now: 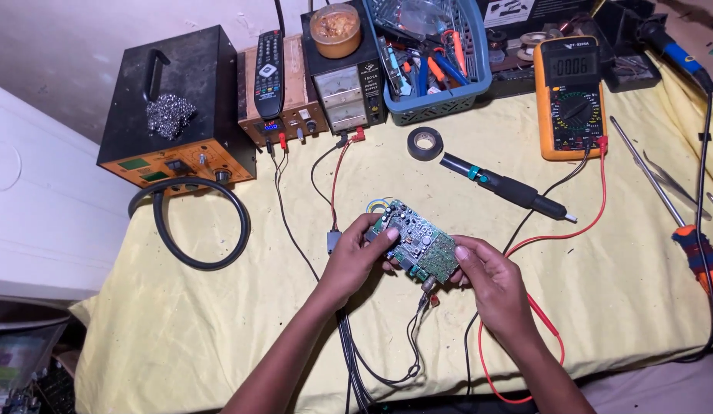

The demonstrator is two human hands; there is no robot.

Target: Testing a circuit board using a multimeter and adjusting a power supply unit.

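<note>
A green circuit board (414, 238) with many small parts is held just above the yellow cloth (241, 307), tilted, between both hands. My left hand (356, 257) grips its left edge with thumb on top. My right hand (488, 277) holds its right lower corner. Thin wires (414, 337) hang from the board's near edge toward the table front. A black soldering iron (510, 188) lies just beyond the board, tip pointing right.
At the back stand a black and orange station (176, 115) with a hose, a wooden box with a remote (269, 65), a power supply (346, 92), a blue tool basket (437, 54) and an orange multimeter (571, 96). Tape roll (424, 142), screwdriver (698, 249) and tweezers lie around.
</note>
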